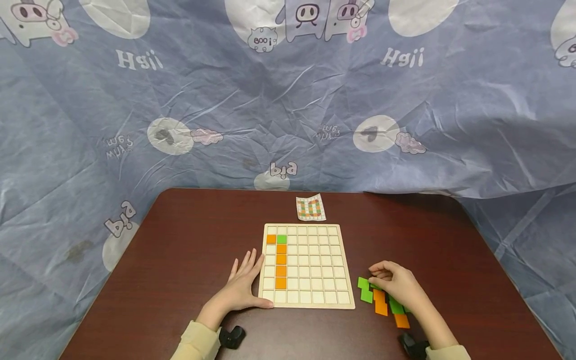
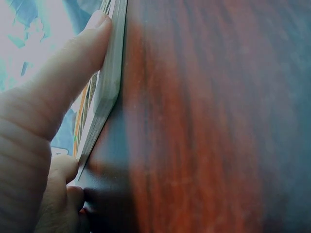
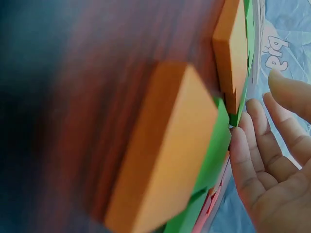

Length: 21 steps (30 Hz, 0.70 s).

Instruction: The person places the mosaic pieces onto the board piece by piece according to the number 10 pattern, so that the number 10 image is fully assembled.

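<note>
A pale wooden grid board (image 1: 310, 299) lies on the table. One orange tile (image 1: 271, 239) and a green tile (image 1: 281, 239) sit side by side near its top left, with several orange tiles (image 1: 281, 259) in a column below the green one. My left hand (image 1: 239, 289), fingers spread, rests against the board's left edge, its thumb at the near corner; the left wrist view shows the thumb (image 2: 73, 63) on the rim. To the right, my right hand (image 1: 399, 284) hovers with bent fingers over loose green tiles (image 1: 366, 296) and orange tiles (image 1: 380, 303). Its thumb and fingertips appear apart.
A small paper card (image 1: 310, 208) with a coloured grid pattern lies beyond the board. The dark brown table (image 1: 202, 225) ends at a blue printed cloth (image 1: 288, 100) hanging behind and at the sides. A black wrist device (image 1: 232, 337) is worn on the left wrist.
</note>
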Each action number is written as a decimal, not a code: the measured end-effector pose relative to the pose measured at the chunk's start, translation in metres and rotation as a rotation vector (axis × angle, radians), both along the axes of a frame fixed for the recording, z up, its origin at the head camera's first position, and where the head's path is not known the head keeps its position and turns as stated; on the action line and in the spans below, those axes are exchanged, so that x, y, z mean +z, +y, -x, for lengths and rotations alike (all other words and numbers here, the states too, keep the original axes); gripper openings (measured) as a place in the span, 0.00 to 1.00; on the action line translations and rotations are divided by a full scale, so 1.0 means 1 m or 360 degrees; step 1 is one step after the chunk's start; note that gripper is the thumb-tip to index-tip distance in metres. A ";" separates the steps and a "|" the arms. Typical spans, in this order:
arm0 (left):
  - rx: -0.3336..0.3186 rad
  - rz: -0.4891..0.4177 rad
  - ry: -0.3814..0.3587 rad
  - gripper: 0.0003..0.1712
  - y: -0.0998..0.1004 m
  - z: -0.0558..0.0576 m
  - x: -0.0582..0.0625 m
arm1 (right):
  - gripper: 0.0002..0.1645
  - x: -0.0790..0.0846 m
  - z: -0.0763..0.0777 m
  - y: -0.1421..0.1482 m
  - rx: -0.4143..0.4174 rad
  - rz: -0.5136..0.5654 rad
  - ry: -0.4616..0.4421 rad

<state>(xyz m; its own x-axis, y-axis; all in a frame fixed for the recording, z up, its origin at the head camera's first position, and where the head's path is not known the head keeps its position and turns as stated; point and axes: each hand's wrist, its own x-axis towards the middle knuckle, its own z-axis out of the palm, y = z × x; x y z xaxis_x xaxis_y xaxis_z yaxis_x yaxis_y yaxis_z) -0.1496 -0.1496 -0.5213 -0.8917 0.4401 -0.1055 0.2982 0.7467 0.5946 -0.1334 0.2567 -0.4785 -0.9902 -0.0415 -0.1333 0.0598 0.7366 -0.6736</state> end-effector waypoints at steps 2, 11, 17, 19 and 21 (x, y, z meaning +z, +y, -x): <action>0.0002 -0.0006 0.0001 0.72 0.000 0.000 0.000 | 0.15 -0.001 -0.001 0.002 0.0018 -0.0041 0.0016; -0.0002 -0.0010 0.0012 0.73 0.000 -0.001 0.000 | 0.17 -0.003 -0.005 0.006 0.0064 -0.0210 0.0028; 0.0003 -0.0005 0.0004 0.73 0.001 -0.001 0.000 | 0.16 0.000 -0.005 0.004 0.0062 -0.0239 -0.0041; 0.0006 -0.0003 0.0000 0.73 0.001 0.000 0.000 | 0.16 0.000 -0.004 0.003 0.0067 -0.0247 -0.0057; 0.0011 -0.0012 0.0006 0.73 0.001 0.000 0.000 | 0.16 0.001 -0.003 0.003 0.0068 -0.0253 -0.0061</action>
<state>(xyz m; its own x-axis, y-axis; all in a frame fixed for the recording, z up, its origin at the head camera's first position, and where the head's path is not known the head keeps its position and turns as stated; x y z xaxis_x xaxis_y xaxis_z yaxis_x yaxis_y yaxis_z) -0.1497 -0.1484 -0.5214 -0.8952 0.4346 -0.0992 0.2951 0.7445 0.5989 -0.1301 0.2592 -0.4776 -0.9821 -0.0586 -0.1789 0.0496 0.8361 -0.5463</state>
